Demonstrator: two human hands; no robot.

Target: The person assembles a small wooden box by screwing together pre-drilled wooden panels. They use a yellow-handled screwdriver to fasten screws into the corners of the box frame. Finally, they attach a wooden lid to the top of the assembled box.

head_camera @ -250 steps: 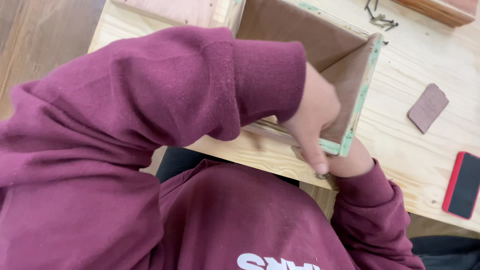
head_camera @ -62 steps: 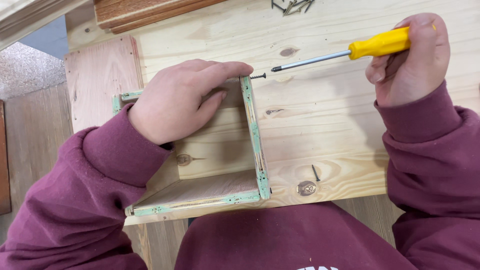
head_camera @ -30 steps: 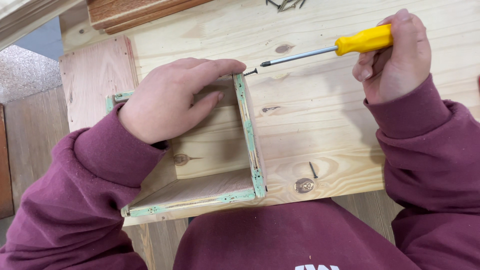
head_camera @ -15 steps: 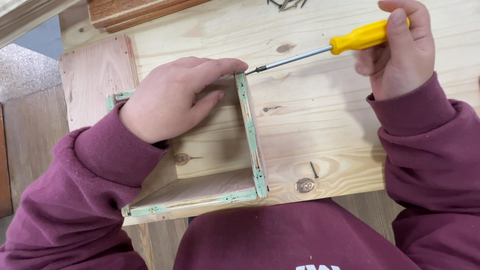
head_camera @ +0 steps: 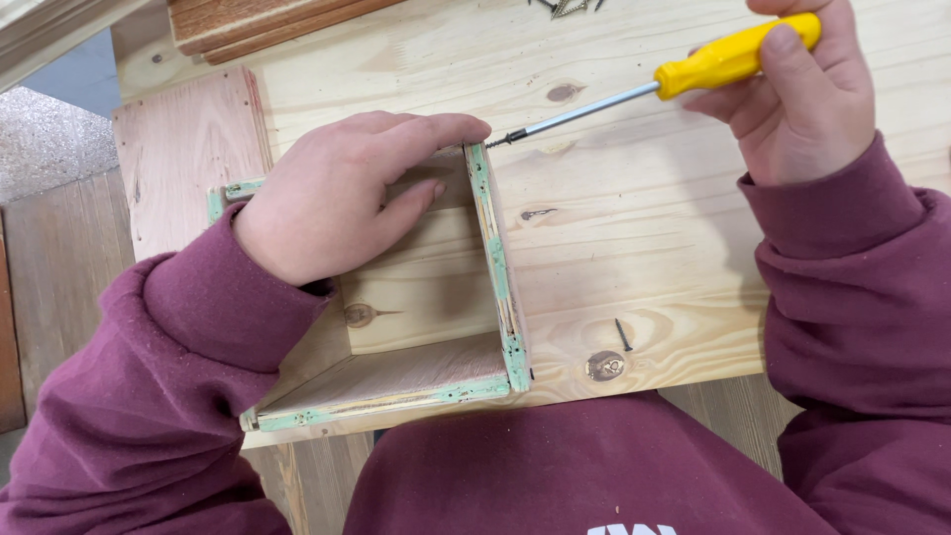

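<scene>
Where the pale pine worktop [head_camera: 693, 248] meets its near edge, an open wooden box [head_camera: 436, 327] with green-smeared edges sits partly overhanging; wood floor shows below left. Darker boards [head_camera: 267, 25] lie at the far edge, a loose screw [head_camera: 623, 335] near a knot. Left hand [head_camera: 342, 203] lies palm-down over the box's far corner, fingers curled on its wall. Right hand [head_camera: 802, 104] is wrapped around a yellow screwdriver [head_camera: 693, 74], tip at the box's upper right corner. Hands well apart.
</scene>
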